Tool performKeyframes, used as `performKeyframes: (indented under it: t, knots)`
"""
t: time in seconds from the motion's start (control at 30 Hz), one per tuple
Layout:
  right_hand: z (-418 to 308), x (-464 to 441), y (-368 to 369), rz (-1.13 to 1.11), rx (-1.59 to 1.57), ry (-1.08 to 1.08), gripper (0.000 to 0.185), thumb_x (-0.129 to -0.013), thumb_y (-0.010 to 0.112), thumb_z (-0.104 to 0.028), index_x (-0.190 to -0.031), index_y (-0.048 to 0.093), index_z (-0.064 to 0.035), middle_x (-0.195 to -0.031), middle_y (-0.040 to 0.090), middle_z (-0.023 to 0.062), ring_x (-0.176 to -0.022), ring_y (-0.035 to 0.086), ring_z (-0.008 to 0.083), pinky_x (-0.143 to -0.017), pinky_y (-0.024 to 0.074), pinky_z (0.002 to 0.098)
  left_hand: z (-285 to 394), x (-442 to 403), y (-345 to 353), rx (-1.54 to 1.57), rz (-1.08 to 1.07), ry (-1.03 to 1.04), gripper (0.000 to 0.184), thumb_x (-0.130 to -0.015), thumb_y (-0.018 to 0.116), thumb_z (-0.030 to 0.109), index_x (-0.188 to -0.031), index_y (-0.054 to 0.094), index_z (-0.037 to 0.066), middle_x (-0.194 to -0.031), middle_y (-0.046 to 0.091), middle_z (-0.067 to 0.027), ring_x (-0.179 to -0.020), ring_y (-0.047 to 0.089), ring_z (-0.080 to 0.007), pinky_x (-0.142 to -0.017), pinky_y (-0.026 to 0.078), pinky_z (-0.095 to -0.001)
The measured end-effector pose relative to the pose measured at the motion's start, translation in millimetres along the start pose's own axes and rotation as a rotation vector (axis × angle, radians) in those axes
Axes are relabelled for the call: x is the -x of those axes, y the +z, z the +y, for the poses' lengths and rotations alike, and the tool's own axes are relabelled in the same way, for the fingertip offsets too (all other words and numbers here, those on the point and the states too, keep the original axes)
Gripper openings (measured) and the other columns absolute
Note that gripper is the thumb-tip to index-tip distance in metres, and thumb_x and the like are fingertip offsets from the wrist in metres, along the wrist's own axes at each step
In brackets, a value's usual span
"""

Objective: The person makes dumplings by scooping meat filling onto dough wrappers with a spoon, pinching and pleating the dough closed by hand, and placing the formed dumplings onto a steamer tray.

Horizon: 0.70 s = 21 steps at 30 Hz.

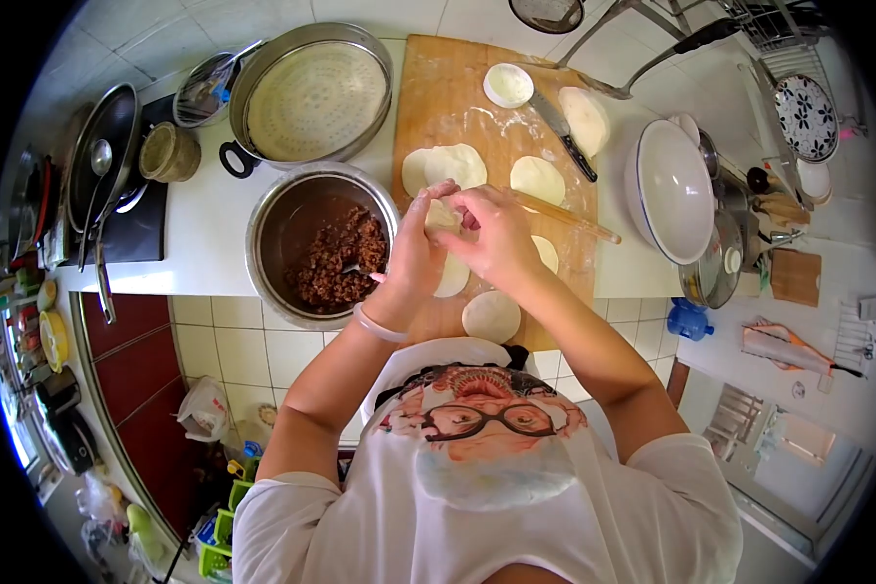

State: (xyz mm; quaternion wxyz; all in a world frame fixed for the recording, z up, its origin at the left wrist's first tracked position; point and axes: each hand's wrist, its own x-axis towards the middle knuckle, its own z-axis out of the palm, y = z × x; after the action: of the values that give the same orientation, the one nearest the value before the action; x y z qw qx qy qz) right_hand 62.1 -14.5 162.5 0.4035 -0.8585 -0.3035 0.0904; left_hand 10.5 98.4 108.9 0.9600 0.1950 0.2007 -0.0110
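Over the wooden cutting board (438, 83), my left hand (420, 248) cups a small piece of pale dough (444, 216), perhaps a bun. The fingers of my right hand (501, 234) pinch its edge; whether filling sits inside is hidden. Flat dough rounds lie about the board, among them one by the front edge (492, 316) and one behind my right hand (537, 179). A wooden rolling pin (579, 222) reaches out beyond my right wrist. Left of my hands stands a metal bowl (255, 248) of dark minced filling (336, 268), with a spoon in it.
A wide steamer pan (387, 97) stands at the back left. On the board are a knife (574, 151), a small white bowl (509, 86) and a larger dough piece (584, 119). To the right leans a large white basin (672, 195); a frying pan (92, 185) is far left.
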Motion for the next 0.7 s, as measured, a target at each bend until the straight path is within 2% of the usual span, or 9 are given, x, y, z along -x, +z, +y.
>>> performKeyframes:
  t: [0.1, 0.17, 0.27, 0.47, 0.63, 0.7]
  knots:
    - [3, 1, 3, 0.010, 0.058, -0.013, 0.023, -0.076, 0.071, -0.009, -0.097, 0.064, -0.0011, -0.095, 0.063, 0.0167, -0.079, 0.064, 0.0338, -0.071, 0.0519, 0.0408, -3, 0, 2, -0.076, 0.022, 0.043, 0.038, -0.105, 0.035, 0.030, -0.124, 0.051, 0.001, -0.117, 0.056, -0.0102, -0.111, 0.055, -0.0220, -0.097, 0.044, -0.0378]
    - [4, 2, 4, -0.001, 0.037, -0.010, 0.025, -0.076, 0.072, -0.010, -0.098, 0.064, -0.0014, -0.096, 0.063, 0.0169, -0.080, 0.064, 0.0334, -0.072, 0.0520, 0.0408, -2, 0, 3, 0.048, 0.018, 0.017, 0.036, -0.105, 0.036, 0.030, -0.123, 0.052, 0.002, -0.117, 0.056, -0.0093, -0.109, 0.055, -0.0208, -0.095, 0.045, -0.0369]
    - [2, 2, 4, -0.023, -0.004, 0.052, 0.025, -0.076, 0.072, -0.010, -0.098, 0.065, -0.0022, -0.097, 0.062, 0.0165, -0.082, 0.064, 0.0329, -0.073, 0.0519, 0.0409, -3, 1, 1, 0.043, 0.029, 0.001, 0.036, -0.104, 0.036, 0.030, -0.122, 0.052, 0.003, -0.118, 0.055, -0.0085, -0.108, 0.054, -0.0207, -0.094, 0.045, -0.0363]
    - [4, 1, 14, 0.070, 0.097, -0.047, 0.017, -0.077, 0.068, -0.005, -0.094, 0.064, -0.0032, -0.091, 0.063, 0.0156, -0.075, 0.063, 0.0342, -0.068, 0.0518, 0.0403, -5, -2, 1, 0.047, 0.077, 0.017, 0.036, -0.105, 0.036, 0.030, -0.122, 0.052, 0.004, -0.119, 0.055, -0.0081, -0.111, 0.053, -0.0209, -0.097, 0.044, -0.0368]
    - [8, 2, 16, 0.137, -0.012, -0.028, 0.017, -0.078, 0.066, -0.003, -0.095, 0.065, -0.0047, -0.083, 0.062, 0.0151, -0.071, 0.063, 0.0341, -0.064, 0.0515, 0.0402, 3, 1, 8, 0.069, 0.095, -0.030, 0.039, -0.105, 0.032, 0.033, -0.122, 0.051, 0.003, -0.119, 0.056, -0.0095, -0.112, 0.054, -0.0228, -0.099, 0.043, -0.0383]
    - [13, -1, 6, 0.044, -0.062, -0.021, 0.019, -0.079, 0.067, -0.004, -0.097, 0.065, -0.0052, -0.084, 0.062, 0.0143, -0.072, 0.063, 0.0336, -0.064, 0.0515, 0.0402, 7, 1, 9, 0.069, 0.090, -0.057, 0.041, -0.105, 0.030, 0.033, -0.122, 0.051, 0.003, -0.119, 0.056, -0.0101, -0.112, 0.054, -0.0237, -0.100, 0.043, -0.0391]
